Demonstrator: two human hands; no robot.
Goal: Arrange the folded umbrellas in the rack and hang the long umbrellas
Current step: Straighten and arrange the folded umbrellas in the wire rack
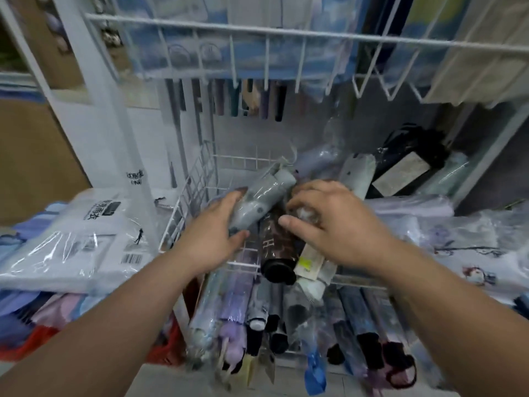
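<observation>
Head view, one entry, places given relative to the white wire basket (189, 196) at the middle of the stand.

1. Left hand (217, 233): inside the basket at its left side, fingers and thumb wrapped round the lower part of the grey folded umbrella (262, 196).
2. Grey folded umbrella: in clear wrapping, lying tilted across the basket, far end pointing to the back right corner.
3. Right hand (335, 222): over the basket's right half, fingers curled down on the far end of the dark brown folded umbrella (273, 242), thumb against its side.
4. Dark brown folded umbrella: lies lengthwise in the basket, just beside and partly under the grey one; its black capped end juts over the front rim.
5. Paper tag (307, 263): yellow-green and cream, at the front rim, just right of the black cap.
6. Row of folded umbrellas (232, 308): below the basket, wrapped, ends toward the onlooker.
7. Plastic packet (86, 233): flat, with a barcode, left of the basket.
8. Pale lilac umbrellas (409, 204): right of the basket, lying sideways.
9. Black umbrella (406, 164): behind the basket to the right, carrying a pale label.
10. Upper wire rack (257, 31): above the basket; hanging handles (234, 101) beneath it, blurred.
</observation>
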